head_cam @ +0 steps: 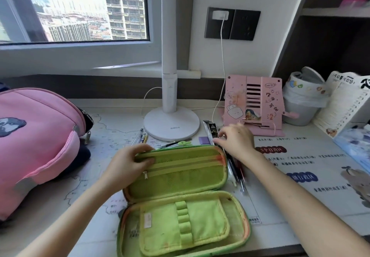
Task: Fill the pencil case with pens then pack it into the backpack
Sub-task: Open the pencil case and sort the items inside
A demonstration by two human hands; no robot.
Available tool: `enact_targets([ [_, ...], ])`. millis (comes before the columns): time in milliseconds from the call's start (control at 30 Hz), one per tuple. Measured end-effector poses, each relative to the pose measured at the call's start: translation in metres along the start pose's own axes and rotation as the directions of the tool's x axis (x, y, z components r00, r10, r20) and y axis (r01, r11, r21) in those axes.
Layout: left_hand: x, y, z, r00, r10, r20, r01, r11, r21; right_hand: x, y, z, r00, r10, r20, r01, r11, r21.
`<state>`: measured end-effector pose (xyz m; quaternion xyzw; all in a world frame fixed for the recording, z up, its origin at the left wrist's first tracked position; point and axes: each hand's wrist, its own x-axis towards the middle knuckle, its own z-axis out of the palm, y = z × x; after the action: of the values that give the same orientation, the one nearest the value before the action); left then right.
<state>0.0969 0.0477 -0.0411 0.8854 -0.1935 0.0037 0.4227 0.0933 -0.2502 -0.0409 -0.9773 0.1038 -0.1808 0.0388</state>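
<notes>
Across the lower middle of the frame the green pencil case (181,222) lies unzipped and spread flat on the desk (280,206), both halves facing up. Its elastic loops and mesh pockets look empty; no pen shows inside either half. The left hand (132,162) grips the left end of the upper half, fingers curled over the rim and thumb pressed on the inner lining, steadying it.

The right hand (234,138), just right of centre, reaches past the case's upper right corner toward a small dark box (211,130). Its fingers are bent and spread low over the desk, but blur hides whether they have closed on anything, so I cannot tell if it holds something.

A bundle of dark pens (237,170) lies on the desk along the right edge of the case, partly under the right wrist. A few more pens (140,136) lie behind the case, beside the white lamp base (172,124). The pink backpack (36,142) sits at the left of the frame, well apart from the case; its opening is not visible.

By my reading the task is at its very start: the case is open and ready, filling has not begun, and zipping it shut and packing it into the backpack are both left to do.
</notes>
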Motion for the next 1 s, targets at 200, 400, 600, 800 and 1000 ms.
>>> enact_targets([
  [200, 0.008, -0.006, -0.008, 0.993, -0.005, 0.117, 0.018, 0.994, -0.111, 0.024, -0.027, 0.004, 0.926, 0.167, 0.338, -0.159, 0.986, -0.05],
  [400, 0.005, -0.014, 0.0, 0.995, -0.027, 0.091, 0.054, 0.951, -0.306, 0.043, -0.024, 0.007, 0.925, 0.313, 0.215, -0.292, 0.948, -0.127],
  [600, 0.003, -0.02, 0.0, 0.999, -0.001, 0.05, 0.021, 0.921, -0.389, 0.063, -0.036, 0.014, 0.843, 0.385, 0.375, -0.348, 0.923, -0.167],
  [800, 0.003, -0.024, -0.001, 0.998, -0.031, 0.061, 0.055, 0.895, -0.442, 0.067, -0.044, 0.017, 0.842, 0.415, 0.344, -0.416, 0.906, -0.073],
  [1000, 0.001, -0.025, -0.003, 0.998, 0.002, 0.068, 0.027, 0.91, -0.415, 0.072, -0.025, -0.001, 0.825, 0.459, 0.33, -0.562, 0.726, 0.396],
])
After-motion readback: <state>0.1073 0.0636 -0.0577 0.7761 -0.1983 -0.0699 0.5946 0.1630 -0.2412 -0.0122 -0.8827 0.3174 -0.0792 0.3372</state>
